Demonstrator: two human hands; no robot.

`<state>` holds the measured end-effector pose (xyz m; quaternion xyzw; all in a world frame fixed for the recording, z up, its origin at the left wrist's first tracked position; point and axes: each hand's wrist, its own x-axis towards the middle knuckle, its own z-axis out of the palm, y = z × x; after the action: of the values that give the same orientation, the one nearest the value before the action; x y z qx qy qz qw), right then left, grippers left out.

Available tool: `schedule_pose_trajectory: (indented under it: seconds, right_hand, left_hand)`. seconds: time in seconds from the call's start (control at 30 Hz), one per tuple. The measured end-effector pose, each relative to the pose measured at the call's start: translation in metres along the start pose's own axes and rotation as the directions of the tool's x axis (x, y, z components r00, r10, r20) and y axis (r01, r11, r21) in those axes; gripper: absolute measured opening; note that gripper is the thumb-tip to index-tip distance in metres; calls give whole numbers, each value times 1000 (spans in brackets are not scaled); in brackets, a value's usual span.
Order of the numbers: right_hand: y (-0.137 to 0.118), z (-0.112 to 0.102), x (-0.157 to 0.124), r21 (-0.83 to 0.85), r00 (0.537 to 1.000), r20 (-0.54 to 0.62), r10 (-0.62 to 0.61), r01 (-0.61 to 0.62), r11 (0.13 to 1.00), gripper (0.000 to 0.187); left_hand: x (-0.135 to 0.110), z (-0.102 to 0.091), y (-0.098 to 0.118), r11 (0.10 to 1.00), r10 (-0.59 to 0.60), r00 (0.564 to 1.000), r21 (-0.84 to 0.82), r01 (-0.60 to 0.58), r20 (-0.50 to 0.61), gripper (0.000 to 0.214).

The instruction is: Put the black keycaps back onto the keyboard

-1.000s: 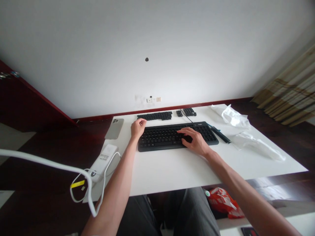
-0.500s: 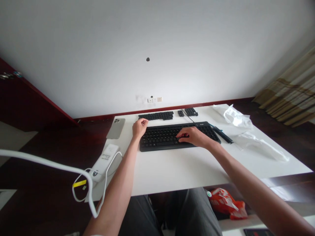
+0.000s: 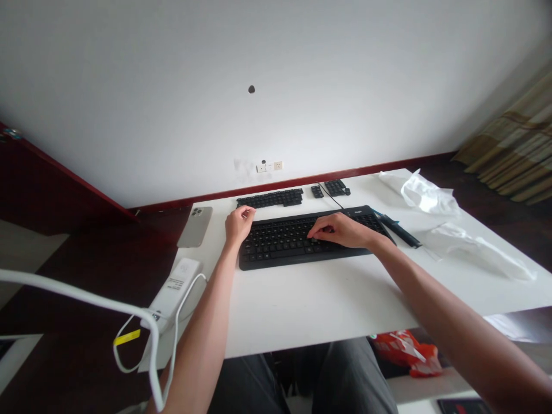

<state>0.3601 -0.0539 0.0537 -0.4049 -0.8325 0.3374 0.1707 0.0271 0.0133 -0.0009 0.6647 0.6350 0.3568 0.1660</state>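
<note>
Two hands, both empty. Left hand [image 3: 239, 225] curled beside the black plastic keyboard [image 3: 267, 257]; right hand [image 3: 339, 230] half-open across its keys.

Free passage runs along the tabletop [image 3: 314, 305] in front of the keyboard [image 3: 276, 256]. A black strip [image 3: 399, 231] and plastic wrap [image 3: 470, 247] obstruct the right; a white charger [image 3: 175, 293] obstructs the left.

**A room in a home, with a desk corner**

Patterned curtains [image 3: 513, 138] hang at the right of the frame, a dark wooden floor [image 3: 86, 276] spreads at lower left, and a dark red door panel [image 3: 38, 184] stands at far left. Wall sockets [image 3: 269, 167] sit above red skirting [image 3: 345, 171], behind a white bench [image 3: 310, 305] with a black keyboard [image 3: 276, 247].
</note>
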Motion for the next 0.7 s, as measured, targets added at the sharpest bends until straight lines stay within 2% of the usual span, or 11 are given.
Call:
schedule_pose_trajectory:
  seconds: [0.1, 0.3, 0.47, 0.57, 0.7]
  right_hand:
    - [0, 4, 1, -74, 997, -78, 16, -21, 997, 27]
    - [-3, 4, 1, -126, 989, -148, -27, 8, 992, 24]
    - [-6, -6, -2, -90, 995, -47, -86, 81, 993, 25]
    - [-5, -8, -3, -75, 998, 8, -57, 57, 996, 30]
    - [-3, -6, -3, -55, 1000, 16, -22, 23, 998, 28]
  left_hand:
    - [0, 0, 1, 1000, -12, 1000, 2, 12, 5, 24]
    - [0, 0, 1, 1000, 2, 1000, 0, -2, 2, 25]
    - [-1, -1, 2, 1000, -6, 1000, 6, 6, 3, 25]
    - [-1, -1, 2, 1000, -3, 1000, 2, 3, 4, 25]
    - [-1, 0, 2, 1000, -1, 1000, 3, 1, 5, 25]
